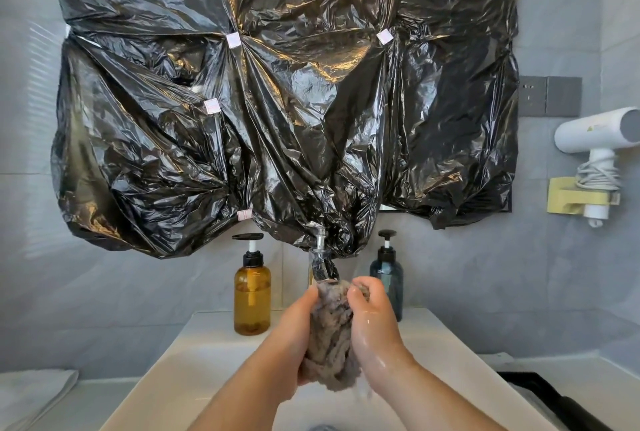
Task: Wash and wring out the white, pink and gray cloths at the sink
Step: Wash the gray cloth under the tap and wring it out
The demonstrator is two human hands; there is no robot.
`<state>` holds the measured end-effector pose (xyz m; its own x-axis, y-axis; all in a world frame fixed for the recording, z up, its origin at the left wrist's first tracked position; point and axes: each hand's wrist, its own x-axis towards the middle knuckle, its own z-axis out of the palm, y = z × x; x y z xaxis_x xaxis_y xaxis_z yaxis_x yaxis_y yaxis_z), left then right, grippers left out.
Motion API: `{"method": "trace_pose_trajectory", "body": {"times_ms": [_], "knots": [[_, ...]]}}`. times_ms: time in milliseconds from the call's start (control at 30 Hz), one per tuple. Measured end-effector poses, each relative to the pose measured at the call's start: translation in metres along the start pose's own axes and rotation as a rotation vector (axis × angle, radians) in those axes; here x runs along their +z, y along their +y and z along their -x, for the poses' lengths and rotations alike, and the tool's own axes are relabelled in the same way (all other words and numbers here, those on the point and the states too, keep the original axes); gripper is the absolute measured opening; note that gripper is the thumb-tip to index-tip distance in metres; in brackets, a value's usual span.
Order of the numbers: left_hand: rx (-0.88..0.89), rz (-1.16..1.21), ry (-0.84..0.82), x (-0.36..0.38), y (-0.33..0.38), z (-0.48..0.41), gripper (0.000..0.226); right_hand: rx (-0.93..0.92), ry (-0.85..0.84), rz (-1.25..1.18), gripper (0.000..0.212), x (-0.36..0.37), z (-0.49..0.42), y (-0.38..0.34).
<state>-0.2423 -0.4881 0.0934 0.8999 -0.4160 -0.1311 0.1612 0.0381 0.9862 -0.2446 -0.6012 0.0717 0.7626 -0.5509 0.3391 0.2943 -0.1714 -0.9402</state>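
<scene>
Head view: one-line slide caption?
The gray cloth gripped by left hand and right hand over the sink, below the faucet.

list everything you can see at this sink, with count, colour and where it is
cloth: 1, gray, bunched between both hands under the tap
tap: 1, chrome, behind the sink
sink: 1, white, bottom centre
amber bottle: 1, black pump, left of tap
blue bottle: 1, black pump, right of tap
plastic sheet: 1, black, on the wall above
tape squares: 4, pale pink, on the sheet
hair dryer: 1, white, in a wall holder, right
socket panel: 1, dark gray, right of sheet
towel: 1, white, lower left
left hand: grips the cloth's left side
right hand: wet, grips the cloth's right side
</scene>
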Motion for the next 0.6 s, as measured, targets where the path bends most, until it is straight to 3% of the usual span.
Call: {"method": "trace_pose_trajectory", "body": {"times_ms": [67,133,200,300,367,467,533,600], "knots": [[-0.018,0.046,-0.081,0.0,0.002,0.004,0.056,-0.024,-0.024,0.022,0.018,-0.003,0.001,-0.001],[-0.052,0.078,-0.124,0.0,0.002,0.006,0.062,-0.055,-0.057,0.091,0.007,-0.002,0.002,0.001],[-0.047,0.066,-0.05,-0.003,-0.001,-0.001,0.047,-0.042,-0.1,0.102,0.02,0.0,0.005,0.0],[0.009,0.127,0.151,-0.014,-0.002,-0.021,0.028,0.083,-0.112,-0.112,0.048,0.005,0.008,-0.006],[0.021,0.3,0.194,-0.019,0.003,-0.028,0.026,0.263,-0.135,-0.073,0.053,0.004,0.007,-0.002],[0.099,0.544,0.26,-0.023,0.006,-0.03,0.027,0.65,-0.408,0.031,0.08,0.003,0.01,0.008],[0.11,0.595,0.272,-0.023,0.005,-0.028,0.027,0.695,-0.481,-0.123,0.09,0.008,0.008,0.016],[0.108,0.529,0.244,-0.019,0.004,-0.022,0.028,0.643,-0.395,-0.195,0.085,0.014,0.001,0.023]]}}
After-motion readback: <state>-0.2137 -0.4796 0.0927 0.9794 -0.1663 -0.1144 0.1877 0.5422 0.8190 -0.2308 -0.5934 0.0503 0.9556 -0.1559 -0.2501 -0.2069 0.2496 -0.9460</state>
